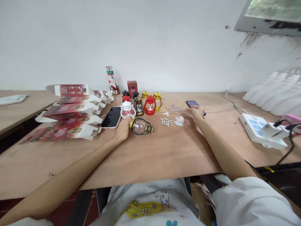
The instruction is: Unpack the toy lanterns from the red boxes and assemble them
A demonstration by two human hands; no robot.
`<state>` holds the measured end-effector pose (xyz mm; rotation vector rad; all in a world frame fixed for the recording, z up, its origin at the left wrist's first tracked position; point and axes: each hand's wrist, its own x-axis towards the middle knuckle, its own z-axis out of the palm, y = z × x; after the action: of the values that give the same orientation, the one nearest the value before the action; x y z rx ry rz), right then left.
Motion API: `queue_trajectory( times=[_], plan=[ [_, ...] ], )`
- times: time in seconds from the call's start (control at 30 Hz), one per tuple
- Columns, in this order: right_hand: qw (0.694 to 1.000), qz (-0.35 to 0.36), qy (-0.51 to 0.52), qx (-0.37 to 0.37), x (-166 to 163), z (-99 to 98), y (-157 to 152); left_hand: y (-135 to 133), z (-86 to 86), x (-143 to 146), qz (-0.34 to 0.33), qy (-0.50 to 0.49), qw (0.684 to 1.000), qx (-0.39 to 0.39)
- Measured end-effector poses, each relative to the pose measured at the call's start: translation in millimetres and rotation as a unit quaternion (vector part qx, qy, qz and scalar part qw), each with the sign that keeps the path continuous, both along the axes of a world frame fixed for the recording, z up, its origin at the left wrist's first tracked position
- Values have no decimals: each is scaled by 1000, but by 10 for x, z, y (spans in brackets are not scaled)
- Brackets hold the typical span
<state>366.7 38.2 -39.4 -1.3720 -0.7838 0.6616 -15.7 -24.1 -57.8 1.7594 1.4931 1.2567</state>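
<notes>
My left hand (122, 129) is closed around the base of a bronze-coloured toy lantern (140, 126), which lies on its side with its top toward the right. Just behind that hand stands a white lantern (127, 109). My right hand (197, 113) is over the near edge of a dark phone (193, 103), fingers extended leftward and apart; contact with the phone is unclear. Left of it are a pile of small white pieces (179, 121), silver button-like discs (166, 122) and thin metal pieces (175, 108).
Red, gold, black and bronze lanterns, including a red lantern (150, 105), stand together near the wall. Open printed boxes (68, 113) line the left. A pink-edged phone (112, 117) lies beside them. A power strip (261, 130) with cables and white stacked pieces (275, 92) are at right.
</notes>
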Motion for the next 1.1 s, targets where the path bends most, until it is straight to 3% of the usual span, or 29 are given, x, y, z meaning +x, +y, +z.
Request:
queue_trajectory(
  times=[0.17, 0.27, 0.5, 0.67, 1.1],
  plan=[
    [997, 59, 23, 40, -39, 56, 25, -28, 38, 11, -16, -25, 999, -12],
    [989, 89, -74, 91, -61, 108, -14, -27, 35, 16, -30, -28, 999, -18],
    [951, 62, -302, -15, -32, 240, -153, -51, 52, 32, -20, -15, 999, -20],
    [886, 10, -461, -45, -1, 344, -184, -66, 65, 35, -27, -19, 999, -14],
    [859, 11, -506, -76, 40, 341, -163, -78, 85, 41, -35, -8, 999, -16]
  ],
)
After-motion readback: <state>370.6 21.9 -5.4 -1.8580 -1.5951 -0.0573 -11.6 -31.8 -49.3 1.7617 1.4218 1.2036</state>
